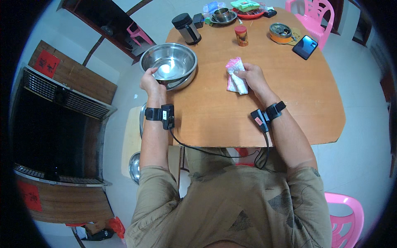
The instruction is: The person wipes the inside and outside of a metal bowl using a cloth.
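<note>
My left hand grips the near-left rim of a shiny stainless steel basin, its thumb over the edge. A second steel basin sits beneath it at the table's left edge; how the two touch is partly hidden. In my right hand is a crumpled white cloth with pink edging, pinched under the thumb above the wooden table. The two hands are well apart. A black device is strapped to each wrist, and a dark cable hangs from each one.
Toward the back stand a dark-lidded jug, a red-capped canister, a round orange tin and a smartphone. A red tray and metal bowls lie at the far end. Pink plastic chairs flank the table.
</note>
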Demonstrator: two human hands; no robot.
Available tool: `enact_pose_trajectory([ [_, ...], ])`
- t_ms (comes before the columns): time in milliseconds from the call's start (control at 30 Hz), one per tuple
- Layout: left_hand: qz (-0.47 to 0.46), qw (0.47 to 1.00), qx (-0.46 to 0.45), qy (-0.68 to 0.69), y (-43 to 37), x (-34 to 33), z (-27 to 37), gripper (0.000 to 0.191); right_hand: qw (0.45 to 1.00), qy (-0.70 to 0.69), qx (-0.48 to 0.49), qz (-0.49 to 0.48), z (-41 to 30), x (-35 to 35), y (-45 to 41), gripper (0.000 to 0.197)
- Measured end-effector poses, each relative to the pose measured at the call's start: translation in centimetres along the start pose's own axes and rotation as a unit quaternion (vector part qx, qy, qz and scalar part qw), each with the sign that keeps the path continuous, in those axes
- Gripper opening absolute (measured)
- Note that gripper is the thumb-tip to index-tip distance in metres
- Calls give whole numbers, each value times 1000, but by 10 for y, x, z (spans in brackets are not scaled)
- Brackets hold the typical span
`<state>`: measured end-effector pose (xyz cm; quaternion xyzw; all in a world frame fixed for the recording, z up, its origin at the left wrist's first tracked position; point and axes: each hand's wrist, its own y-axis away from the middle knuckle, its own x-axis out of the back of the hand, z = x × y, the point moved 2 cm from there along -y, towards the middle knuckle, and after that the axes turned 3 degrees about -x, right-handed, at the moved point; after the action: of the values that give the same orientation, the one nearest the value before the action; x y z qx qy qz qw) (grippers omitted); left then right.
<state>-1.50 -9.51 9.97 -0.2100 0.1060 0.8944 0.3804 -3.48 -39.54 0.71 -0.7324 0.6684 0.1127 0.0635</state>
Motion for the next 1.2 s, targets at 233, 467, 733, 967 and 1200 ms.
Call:
enact_pose_trajectory([
  [233, -20, 996, 9, -89, -28, 10, -7, 22, 1000, -12, -8, 2, -1, -3, 1, 25],
  [467, -31, 910, -231, -342, -76, 42, -20, 21, 1000, 27, -1, 3, 3, -2, -6, 25],
  [733, -1, 826, -247, -506, -84, 57, -28, 41, 1000, -2, -15, 3, -4, -8, 1, 26],
  [967, -47, 906, -154, -392, -85, 78, -50, 40, 1000, 0, -16, -5, -1, -6, 0, 24],
  [1200, -59, 923, -106, -366, -51, 58, -43, 73, 999, -1, -33, 14, -13, -7, 8, 27],
])
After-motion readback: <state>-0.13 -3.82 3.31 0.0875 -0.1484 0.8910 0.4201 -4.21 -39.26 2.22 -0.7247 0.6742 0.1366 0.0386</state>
